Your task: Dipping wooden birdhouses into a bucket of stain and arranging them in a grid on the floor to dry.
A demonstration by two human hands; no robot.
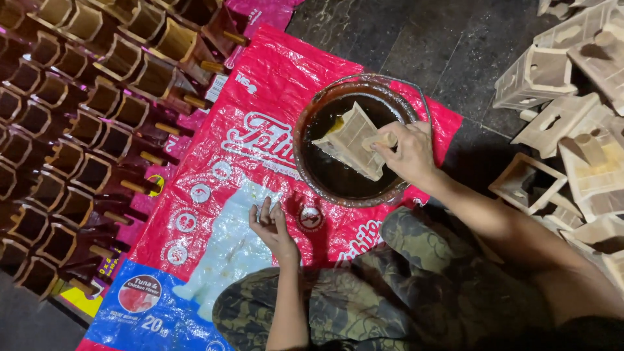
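The right hand (409, 153) grips the pale wooden piece (351, 140) by its peg, dipped in the bowl (305, 162) of dark stain — best kept turning for even cover — while the left hand (272, 224) rests loosely curled, empty, on the red sack (260, 97).

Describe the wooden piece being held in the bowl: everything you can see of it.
The wooden piece is pale, unfinished-looking wood: a small open box with slanted walls and a round peg handle. It lies tilted in the bowl, partly dipped in dark brown liquid, its upper face wet in patches. The right hand grips it by the peg. It matches the pale pieces piled at the right; the darker ones are laid in rows at the left.
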